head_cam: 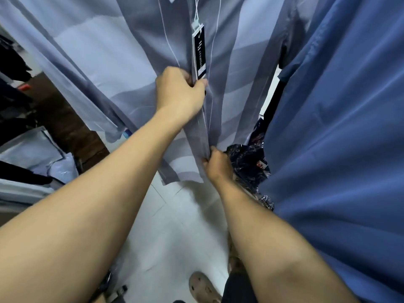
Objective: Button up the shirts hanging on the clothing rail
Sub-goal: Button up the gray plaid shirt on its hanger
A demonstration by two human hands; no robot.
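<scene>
Two shirts fill the view, and only the pale grey-blue banded cotton shirt [135,68] hanging straight ahead is being worked on. The person's left hand [178,90] is curled round the front edges at mid-height, thumb pressed against the placket just under the dark card swing tag [199,53] that dangles on a white string. The right hand [218,164] pinches the same front edge down near the hem, drawing it taut. From where I stand the two front panels lie together along the whole length between the hands, so I would judge this shirt nearly fastened, perhaps with a lower button left; no buttons are plain enough to count. The darker plain blue shirt [341,127] hangs close on the right, and whether its front is done up I cannot tell. Behind the lower hand lies a crinkled dark plastic bag [249,162], above a pale tiled floor [175,226].
</scene>
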